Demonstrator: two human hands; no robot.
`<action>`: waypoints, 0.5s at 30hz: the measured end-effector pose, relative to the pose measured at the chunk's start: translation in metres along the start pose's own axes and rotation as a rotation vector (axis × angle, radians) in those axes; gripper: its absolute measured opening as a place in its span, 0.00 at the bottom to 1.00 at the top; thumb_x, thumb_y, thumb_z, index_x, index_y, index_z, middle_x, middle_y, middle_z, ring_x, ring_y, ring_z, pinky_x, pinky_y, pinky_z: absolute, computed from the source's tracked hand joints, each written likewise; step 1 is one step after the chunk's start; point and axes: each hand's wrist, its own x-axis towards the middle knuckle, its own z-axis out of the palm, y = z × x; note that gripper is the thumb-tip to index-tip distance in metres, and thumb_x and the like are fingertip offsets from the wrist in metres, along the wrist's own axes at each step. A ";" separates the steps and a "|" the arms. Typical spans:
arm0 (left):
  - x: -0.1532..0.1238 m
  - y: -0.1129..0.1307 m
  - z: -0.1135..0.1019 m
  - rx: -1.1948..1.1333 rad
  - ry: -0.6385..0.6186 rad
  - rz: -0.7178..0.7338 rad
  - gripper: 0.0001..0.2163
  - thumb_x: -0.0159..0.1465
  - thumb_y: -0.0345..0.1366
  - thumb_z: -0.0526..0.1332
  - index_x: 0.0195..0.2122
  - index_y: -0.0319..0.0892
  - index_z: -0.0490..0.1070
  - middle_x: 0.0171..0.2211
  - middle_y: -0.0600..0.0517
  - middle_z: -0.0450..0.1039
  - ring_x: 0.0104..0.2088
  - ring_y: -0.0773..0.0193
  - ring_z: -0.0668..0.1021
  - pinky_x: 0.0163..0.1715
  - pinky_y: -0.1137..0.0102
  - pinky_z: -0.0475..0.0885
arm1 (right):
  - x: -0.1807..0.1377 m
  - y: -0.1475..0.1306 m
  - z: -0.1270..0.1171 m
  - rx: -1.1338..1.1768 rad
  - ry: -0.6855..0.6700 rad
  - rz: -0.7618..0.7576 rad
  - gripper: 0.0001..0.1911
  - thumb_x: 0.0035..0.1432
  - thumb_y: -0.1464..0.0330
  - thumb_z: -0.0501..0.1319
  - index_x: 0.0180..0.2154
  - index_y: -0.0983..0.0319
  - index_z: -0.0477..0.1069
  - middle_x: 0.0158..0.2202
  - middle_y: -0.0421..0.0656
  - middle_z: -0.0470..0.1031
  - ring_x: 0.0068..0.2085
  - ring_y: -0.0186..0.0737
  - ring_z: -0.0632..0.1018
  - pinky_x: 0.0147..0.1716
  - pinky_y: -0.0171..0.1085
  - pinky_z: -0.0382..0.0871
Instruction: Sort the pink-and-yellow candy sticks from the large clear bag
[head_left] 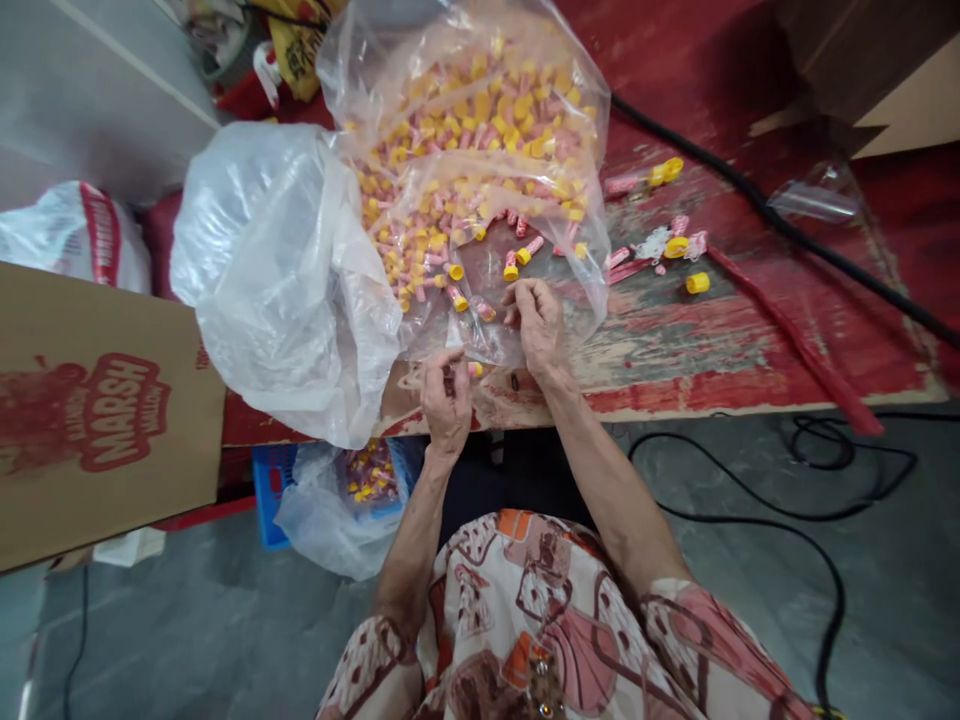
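A large clear plastic bag (480, 165) lies open towards me, full of small pink tubes with yellow caps. My left hand (447, 400) is closed at the table's front edge; a dark reddish bit shows between its fingers, too small to name. Just beside it is a yellow cap (475, 369); I cannot tell if the hand holds it. My right hand (537, 328) has its fingers curled in at the bag's mouth, with the fingertips' contents hidden. Close to it are a loose pink tube (484, 309) and a yellow-capped tube (511, 266).
A bulging whitish plastic bag (277, 270) stands to the left, by a cardboard box (105, 420). Below the table is a blue basket (271, 500) with more tubes. On the worn red table (750, 350) lie a black cable (739, 182), a red strip (795, 345) and loose caps.
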 end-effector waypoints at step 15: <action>-0.006 -0.006 0.004 0.015 -0.083 0.080 0.18 0.81 0.50 0.59 0.61 0.42 0.75 0.50 0.43 0.83 0.46 0.59 0.85 0.50 0.64 0.82 | 0.000 -0.002 -0.001 -0.053 -0.044 0.015 0.17 0.77 0.53 0.62 0.38 0.57 0.73 0.30 0.35 0.74 0.28 0.31 0.74 0.32 0.33 0.71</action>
